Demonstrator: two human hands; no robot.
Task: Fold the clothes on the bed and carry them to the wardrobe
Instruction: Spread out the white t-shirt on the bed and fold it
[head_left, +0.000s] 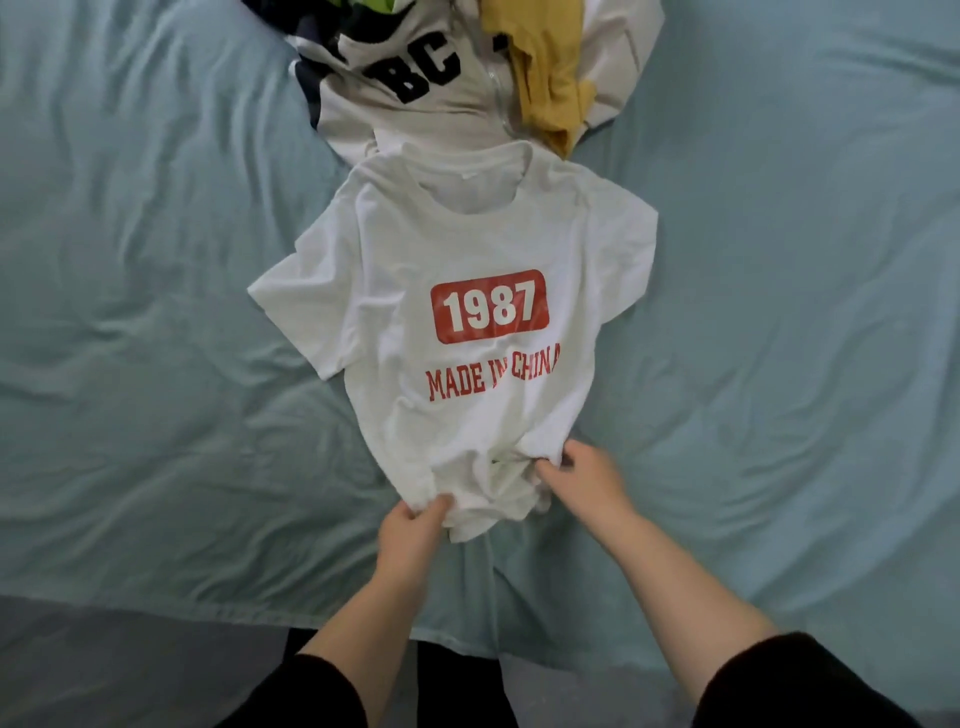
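T-shirt (467, 291), white, lies face up in the middle of the bed (156, 260), collar away from the person and hem toward them; a red block on the chest reads "1987" with "MADE IN CHINA" in red letters under it; one short sleeve spreads out flat to the left, the other is folded in along the right side; the hem is bunched and crumpled where the hands meet it. Left hand (410, 535) pinches the lower left corner of the hem, thumb and fingers curled round a fold of cloth; right hand (582, 475) grips the crumpled hem on the right, fingertips tucked into the fabric. Both forearms are bare, with black sleeves pushed up near the elbows. Just beyond the collar, touching it, sits a heap of other clothes: a white zip-up top (415, 88) with large black letters "BC", a mustard-yellow garment (540, 67) draped over it, and dark and green cloth at the far edge. The bed's sheet is pale blue-green and wrinkled.
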